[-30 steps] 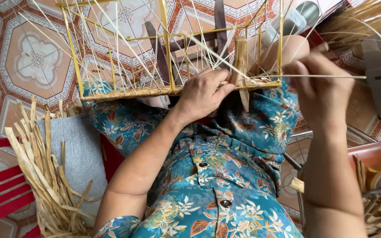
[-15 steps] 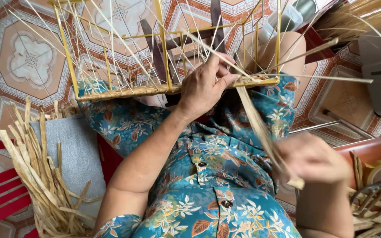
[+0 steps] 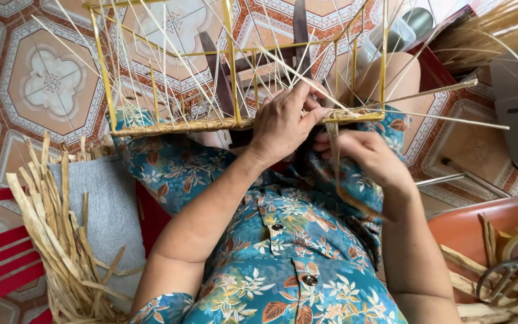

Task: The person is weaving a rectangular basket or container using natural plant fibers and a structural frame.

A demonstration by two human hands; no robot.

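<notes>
1. Two hands meet at the near rail of the frame (image 3: 230, 66), at about 12 o'clock from the lap.
2. Left hand (image 3: 283, 123): fingers curl over the rail and the thumb presses on the woven rim (image 3: 181, 126). It is closed on the rim with no gap showing.
3. Right hand (image 3: 368, 157), at 1 o'clock: thumb and fingers pinch a flat strand (image 3: 335, 157). The grip is tight, with the palm turned toward the body.
4. The strand hangs from the rim just right of the left thumb. It passes through the right hand and trails toward 4 o'clock over the shirt.
5. The frame is yellow wire and sits on the knees. Thin stakes (image 3: 451, 120) fan up and out from it, some poking toward 3 o'clock.
6. Step, as judged: a weaving stroke along the rim. The strand is fed at the rail and the slack is not yet taken up.
7. Next move calls for the left thumb pinning the last wrap while the strand is drawn snug between stakes. The pull should run in line with the rim so the stakes don't bend.
8. A bundle (image 3: 49, 240) of spare strips lies at 8 o'clock on a grey mat (image 3: 112, 210).
9. Scissors (image 3: 511, 276) lie in a red tub (image 3: 481, 225) at 4 o'clock, well apart from both hands.
</notes>
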